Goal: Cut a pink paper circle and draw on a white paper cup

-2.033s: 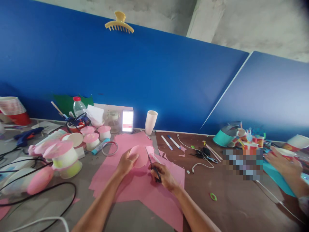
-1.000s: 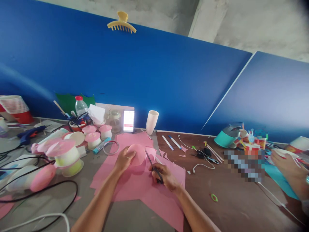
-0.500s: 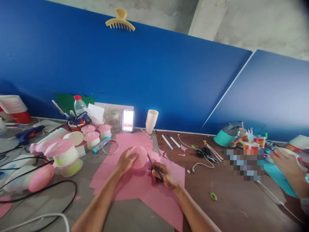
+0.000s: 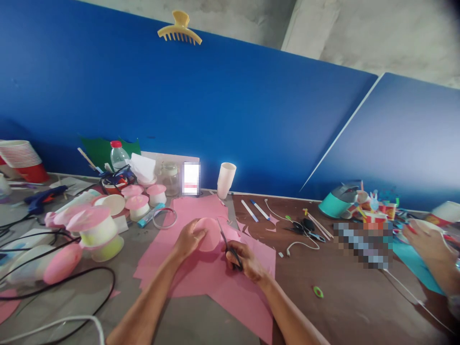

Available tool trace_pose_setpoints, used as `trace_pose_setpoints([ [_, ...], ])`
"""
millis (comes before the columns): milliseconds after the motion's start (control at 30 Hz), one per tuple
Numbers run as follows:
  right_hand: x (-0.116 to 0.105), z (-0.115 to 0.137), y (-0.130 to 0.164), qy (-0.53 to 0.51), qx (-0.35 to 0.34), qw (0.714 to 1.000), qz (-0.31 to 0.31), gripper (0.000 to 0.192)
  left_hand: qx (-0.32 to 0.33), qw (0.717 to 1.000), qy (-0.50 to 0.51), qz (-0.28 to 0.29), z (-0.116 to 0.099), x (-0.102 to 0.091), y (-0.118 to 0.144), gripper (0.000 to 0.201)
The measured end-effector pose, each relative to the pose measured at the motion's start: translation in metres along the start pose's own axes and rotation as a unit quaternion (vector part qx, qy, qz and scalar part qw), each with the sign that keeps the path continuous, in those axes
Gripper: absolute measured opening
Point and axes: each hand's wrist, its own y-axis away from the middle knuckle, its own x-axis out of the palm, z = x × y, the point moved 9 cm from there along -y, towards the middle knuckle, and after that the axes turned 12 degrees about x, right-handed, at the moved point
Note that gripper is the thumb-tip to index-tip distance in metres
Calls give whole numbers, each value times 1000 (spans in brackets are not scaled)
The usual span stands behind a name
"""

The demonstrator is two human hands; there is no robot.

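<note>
My left hand (image 4: 187,238) pinches the pink paper disc (image 4: 209,233); my right hand (image 4: 245,261) grips black scissors (image 4: 226,242) (blades at its edge) — over the pink sheet (image 4: 201,278).

Matt pink paper disc (image 4: 209,234)

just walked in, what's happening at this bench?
A person is cutting pink paper. The left hand holds a round pink paper piece above a large pink sheet, and the right hand works black scissors at the round piece's right edge. Pink-topped paper cups sit finished to the left, with a glue gun behind them. At far right, another person's hand handles a paper cup.
</note>
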Motion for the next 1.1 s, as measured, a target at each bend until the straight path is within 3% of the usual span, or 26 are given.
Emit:
trace_pose_setpoints([
  [267,0,0,0,5,-4,1000,-2,58,4,1000,3,30,-3,4,1,41],
  [1100,1,-4,-2,6,-4,1000,-4,47,-15,999,31,17,5,-2,0,45],
])
